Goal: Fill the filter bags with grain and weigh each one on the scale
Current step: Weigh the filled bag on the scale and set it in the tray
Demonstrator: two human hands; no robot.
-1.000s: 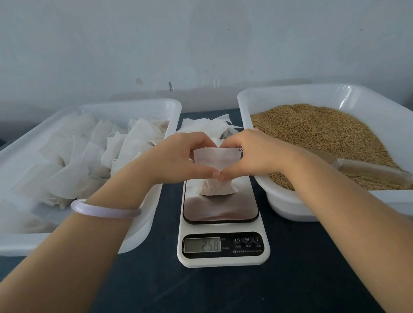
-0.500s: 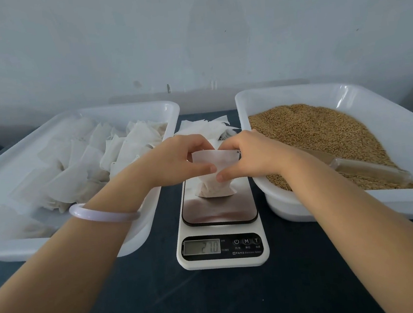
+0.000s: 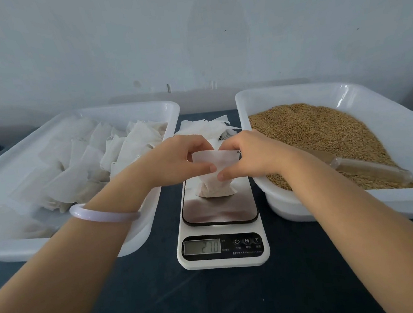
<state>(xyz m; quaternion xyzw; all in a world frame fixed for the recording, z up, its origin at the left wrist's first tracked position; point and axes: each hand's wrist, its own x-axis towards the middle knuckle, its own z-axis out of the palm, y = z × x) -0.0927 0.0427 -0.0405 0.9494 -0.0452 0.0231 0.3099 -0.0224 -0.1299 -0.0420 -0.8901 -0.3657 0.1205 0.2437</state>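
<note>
Head view is showing the scale (image 3: 223, 252) hemmed between bag tray (image 3: 171, 110) and grain tray (image 3: 242, 104), left hand (image 3: 175, 163) and right hand (image 3: 252, 155) fingers (image 3: 226, 175) pinching the filter bag's (image 3: 215, 189) top.

The scale (image 3: 224, 262) reading has climbed from 258 to 270. My thumbs, which met in front of the bag (image 3: 215, 188), have parted; my left hand (image 3: 175, 162) thumb sits above my right hand (image 3: 253, 155) thumb.

A dark tabletop (image 3: 149, 302) carries a left tray (image 3: 119, 108), a right tray (image 3: 295, 88), a scale (image 3: 224, 261) between them, and flat filter bags (image 3: 204, 126) just beyond it.
</note>
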